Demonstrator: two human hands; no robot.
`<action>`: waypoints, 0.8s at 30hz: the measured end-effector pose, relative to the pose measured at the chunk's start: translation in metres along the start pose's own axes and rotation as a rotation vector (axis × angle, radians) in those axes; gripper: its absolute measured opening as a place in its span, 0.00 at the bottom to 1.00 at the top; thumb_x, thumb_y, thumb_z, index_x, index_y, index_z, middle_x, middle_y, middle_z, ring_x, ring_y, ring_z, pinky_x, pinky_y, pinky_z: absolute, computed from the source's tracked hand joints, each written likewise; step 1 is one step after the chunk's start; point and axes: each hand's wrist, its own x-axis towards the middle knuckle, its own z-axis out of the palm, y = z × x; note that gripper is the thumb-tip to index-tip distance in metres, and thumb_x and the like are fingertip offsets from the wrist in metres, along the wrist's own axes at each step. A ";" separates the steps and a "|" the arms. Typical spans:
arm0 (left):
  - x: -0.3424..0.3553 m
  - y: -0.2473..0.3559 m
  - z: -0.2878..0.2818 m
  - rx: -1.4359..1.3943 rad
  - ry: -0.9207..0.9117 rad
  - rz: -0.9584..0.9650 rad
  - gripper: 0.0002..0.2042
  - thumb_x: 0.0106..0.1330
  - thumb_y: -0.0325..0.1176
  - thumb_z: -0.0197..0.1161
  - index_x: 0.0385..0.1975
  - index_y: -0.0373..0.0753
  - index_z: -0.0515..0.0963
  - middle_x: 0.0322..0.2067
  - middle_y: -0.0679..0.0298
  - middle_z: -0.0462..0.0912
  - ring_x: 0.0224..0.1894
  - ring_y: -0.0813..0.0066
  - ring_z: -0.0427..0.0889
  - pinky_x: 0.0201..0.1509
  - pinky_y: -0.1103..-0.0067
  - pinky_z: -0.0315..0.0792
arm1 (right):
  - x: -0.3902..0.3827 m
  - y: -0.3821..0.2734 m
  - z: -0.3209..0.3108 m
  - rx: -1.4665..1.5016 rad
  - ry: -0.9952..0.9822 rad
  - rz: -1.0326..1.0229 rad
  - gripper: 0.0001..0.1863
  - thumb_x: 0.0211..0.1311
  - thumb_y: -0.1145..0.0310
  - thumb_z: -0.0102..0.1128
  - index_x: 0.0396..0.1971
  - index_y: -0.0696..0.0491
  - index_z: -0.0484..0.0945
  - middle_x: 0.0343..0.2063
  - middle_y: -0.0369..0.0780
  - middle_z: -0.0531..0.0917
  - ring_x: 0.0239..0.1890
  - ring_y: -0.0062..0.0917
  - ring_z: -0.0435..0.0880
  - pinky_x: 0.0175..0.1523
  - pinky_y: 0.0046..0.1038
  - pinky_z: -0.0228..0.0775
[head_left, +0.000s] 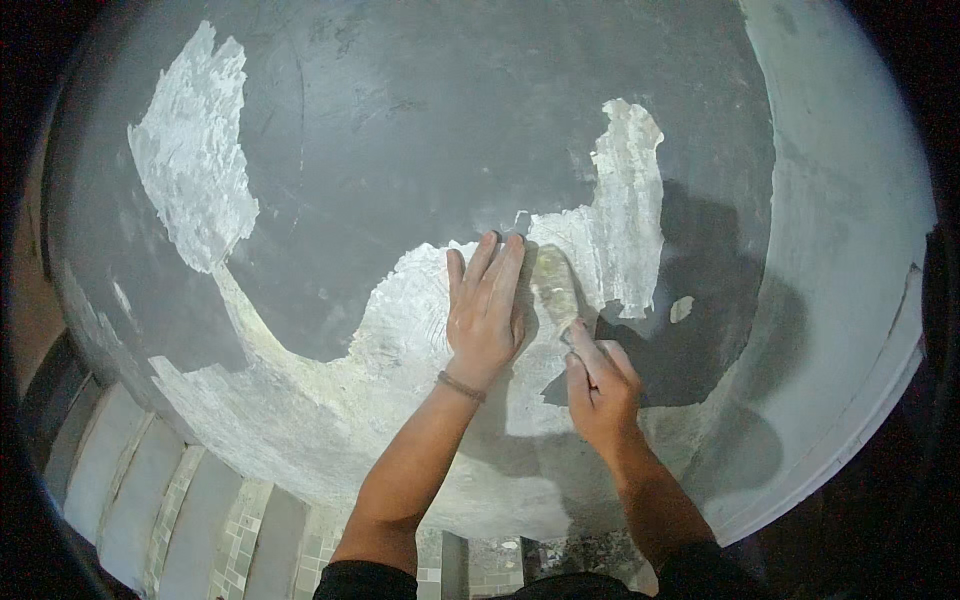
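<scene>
A grey painted wall (400,130) fills most of the head view, with its paint stripped in places to a white, rough layer (400,310). My left hand (485,310) lies flat on the wall, fingers stretched upward, its fingertips at the ragged upper edge of the stripped part. A brown bracelet circles that wrist. My right hand (603,385) is wrapped round the handle of a scraper (555,285), index finger along it. The scraper's dusty, yellowish blade points up and slightly left against the white layer, just right of my left hand.
A separate bare patch (195,150) is at the upper left, and a stripped strip (630,200) rises at the right. Small fleck (681,309) of bare wall beside it. Steps with tiled faces (170,500) descend at the lower left. Debris (590,555) lies below.
</scene>
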 end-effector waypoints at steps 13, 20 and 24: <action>-0.005 -0.008 0.009 0.062 0.122 -0.007 0.35 0.60 0.25 0.55 0.71 0.28 0.56 0.70 0.39 0.58 0.76 0.41 0.53 0.78 0.44 0.39 | 0.011 -0.004 -0.001 -0.177 -0.050 -0.030 0.25 0.62 0.71 0.64 0.61 0.46 0.79 0.32 0.43 0.78 0.28 0.38 0.84 0.33 0.35 0.79; -0.005 -0.006 0.006 0.025 0.135 -0.048 0.37 0.59 0.24 0.55 0.71 0.25 0.52 0.70 0.36 0.57 0.74 0.39 0.57 0.78 0.45 0.41 | 0.016 -0.001 0.004 -0.152 -0.072 -0.138 0.25 0.61 0.73 0.63 0.60 0.49 0.79 0.31 0.43 0.77 0.28 0.38 0.82 0.34 0.35 0.78; -0.005 -0.004 0.006 0.007 0.154 -0.095 0.33 0.62 0.24 0.54 0.69 0.22 0.55 0.68 0.35 0.61 0.73 0.38 0.59 0.77 0.46 0.46 | 0.013 -0.009 0.008 -0.132 -0.106 -0.108 0.26 0.61 0.75 0.64 0.61 0.50 0.79 0.31 0.43 0.77 0.26 0.35 0.80 0.32 0.33 0.76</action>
